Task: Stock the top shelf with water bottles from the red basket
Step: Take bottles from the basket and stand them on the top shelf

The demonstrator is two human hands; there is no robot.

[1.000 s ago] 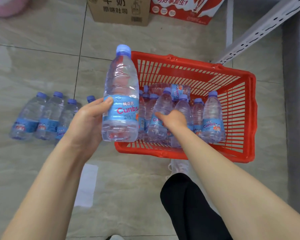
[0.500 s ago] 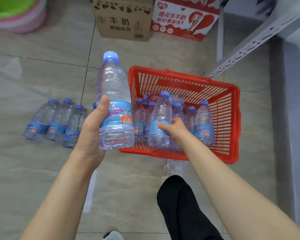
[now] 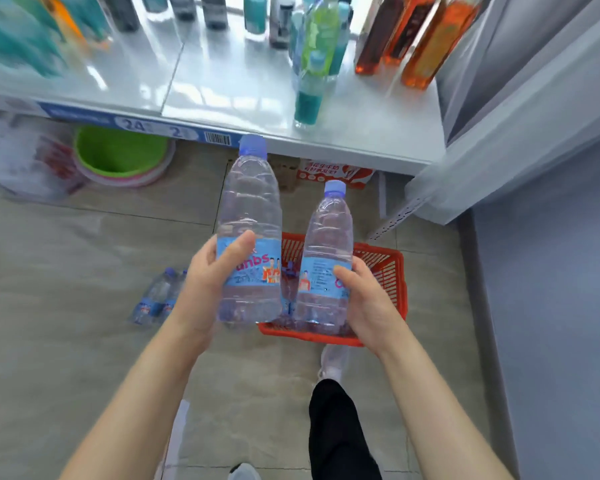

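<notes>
Red basket (image 3: 383, 271) is being seen on the floor, with more bottles packed inside it, blurred. Left of the basket, a few water bottles (image 3: 153, 299) are lying on the tiles. Beyond the basket, a red-and-white carton (image 3: 329, 173) and, further left, a green basin (image 3: 118, 150) are being partly covered by the white shelf (image 3: 222, 81) jutting out above. On that shelf, above the basket's far side, a teal bottle (image 3: 309, 95) is standing near the front edge, with orange bottles (image 3: 426, 39) behind it to the right.

Two bottles are being held upright over the basket. The left bottle (image 3: 250, 216) is being clamped by the left hand (image 3: 205, 289), thumb across the label. The right bottle (image 3: 328, 230) is being gripped at the label by the right hand (image 3: 368, 299). Both caps are sitting at or below the shelf edge.
</notes>
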